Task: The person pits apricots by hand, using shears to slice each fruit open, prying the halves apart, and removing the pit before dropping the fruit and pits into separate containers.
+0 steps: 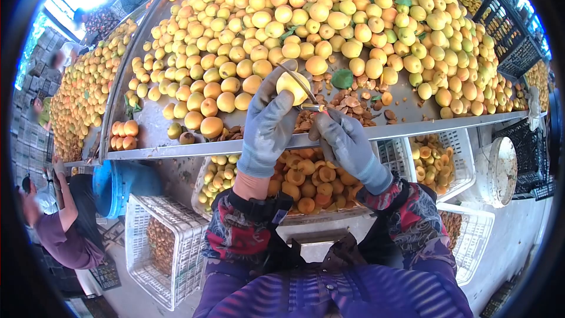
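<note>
My left hand (266, 125), in a grey-blue glove, is closed around a yellow apricot (292, 86) above the front of the metal table. My right hand (348, 144), gloved alike, grips a small knife (315, 107) with a thin, curved blade and a reddish handle end. The blade runs across the apricot's right side, right at its skin. Behind my hands, brown pits and scraps (348, 105) lie on the table, with a green leaf (342, 79) among them. Below the table edge, between my forearms, sits a heap of apricot halves (312, 182).
A big pile of whole apricots (329, 12) covers the sloped metal table (154, 119). White crates (176, 271) holding pits and fruit stand below, near a blue barrel (126, 185) and a white bucket (500, 171). A black crate (509, 35) leans at right. Another person (67, 229) works at left.
</note>
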Demonstrator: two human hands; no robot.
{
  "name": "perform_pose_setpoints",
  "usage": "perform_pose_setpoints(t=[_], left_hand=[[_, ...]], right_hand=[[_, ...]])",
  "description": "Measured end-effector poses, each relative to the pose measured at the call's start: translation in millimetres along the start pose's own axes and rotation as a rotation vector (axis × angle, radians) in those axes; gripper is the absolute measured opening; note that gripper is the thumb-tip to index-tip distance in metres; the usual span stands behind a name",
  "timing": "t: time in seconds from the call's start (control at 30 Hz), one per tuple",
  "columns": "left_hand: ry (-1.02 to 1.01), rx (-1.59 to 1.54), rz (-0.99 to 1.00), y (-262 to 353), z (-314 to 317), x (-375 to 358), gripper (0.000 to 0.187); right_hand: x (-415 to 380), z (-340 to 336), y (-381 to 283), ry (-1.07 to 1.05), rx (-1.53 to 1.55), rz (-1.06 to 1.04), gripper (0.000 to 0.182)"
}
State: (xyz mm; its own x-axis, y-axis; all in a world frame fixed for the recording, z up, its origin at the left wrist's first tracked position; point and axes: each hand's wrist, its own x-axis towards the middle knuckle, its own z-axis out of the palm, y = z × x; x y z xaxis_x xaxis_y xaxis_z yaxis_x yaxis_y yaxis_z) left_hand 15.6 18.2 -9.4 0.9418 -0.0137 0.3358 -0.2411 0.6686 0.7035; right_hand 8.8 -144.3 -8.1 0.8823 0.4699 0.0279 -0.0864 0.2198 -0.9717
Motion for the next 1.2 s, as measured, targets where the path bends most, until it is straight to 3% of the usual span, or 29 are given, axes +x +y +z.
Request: perform_pose_setpoints(t=[0.17,0.23,0.27,0.33,0.37,0.43,0.53,0.67,0.73,0.87,0.97,1.03,1.07,1.1,1.17,1.2], left_hand=[[0.017,0.0,-0.003,-2,2,-3,0.054],[0.048,-0.013,-0.001,-3,4,-4,0.053],[0.048,-0.013,-0.001,-4,4,-4,0.053],[0.05,-0.008,0.021,-6,3,-3,0.052],[0.05,-0.009,0.02,-6,4,-3,0.052],[0.088,0.033,0.027,-5,10,-5,0.052],[0.086,0.076,0.028,1,13,-4,0.051],[0.115,-0.046,0.042,-5,21,-8,0.049],[0.117,-0.173,-0.097,-13,17,-11,0.045],[0.099,-0.111,-0.027,-2,19,-8,0.043],[0.068,0.124,0.014,23,11,-7,0.045],[-0.003,0.681,-0.085,36,9,-5,0.046],[-0.012,0.714,-0.07,37,8,-5,0.049],[-0.011,0.714,-0.069,31,11,-6,0.049],[0.129,0.178,0.051,10,21,-8,0.046],[0.126,0.179,0.052,5,22,-11,0.046]], right_hand=[[1,2,5,-0.002,-0.125,-0.039,0.038],[1,7,14,0.069,-0.09,-0.265,0.037],[0,7,12,0.069,-0.09,-0.265,0.037],[-1,6,5,0.025,-0.092,-0.045,0.035],[1,8,10,0.026,-0.093,-0.044,0.035],[7,15,23,0.128,-0.181,-0.255,0.033],[4,8,9,0.026,-0.229,-0.077,0.031],[7,8,12,0.049,-0.223,-0.111,0.034],[6,9,13,0.093,-0.249,-0.095,0.035],[6,2,8,0.046,-0.281,-0.119,0.035],[9,-9,5,-0.111,-0.233,-0.113,0.034],[11,-13,6,-0.182,-0.12,0.008,0.03],[10,-11,5,-0.182,-0.121,0.007,0.03],[8,-8,3,-0.16,-0.105,0.01,0.033],[6,-2,2,-0.139,-0.09,0.009,0.036],[4,1,3,-0.118,-0.029,-0.005,0.037]])
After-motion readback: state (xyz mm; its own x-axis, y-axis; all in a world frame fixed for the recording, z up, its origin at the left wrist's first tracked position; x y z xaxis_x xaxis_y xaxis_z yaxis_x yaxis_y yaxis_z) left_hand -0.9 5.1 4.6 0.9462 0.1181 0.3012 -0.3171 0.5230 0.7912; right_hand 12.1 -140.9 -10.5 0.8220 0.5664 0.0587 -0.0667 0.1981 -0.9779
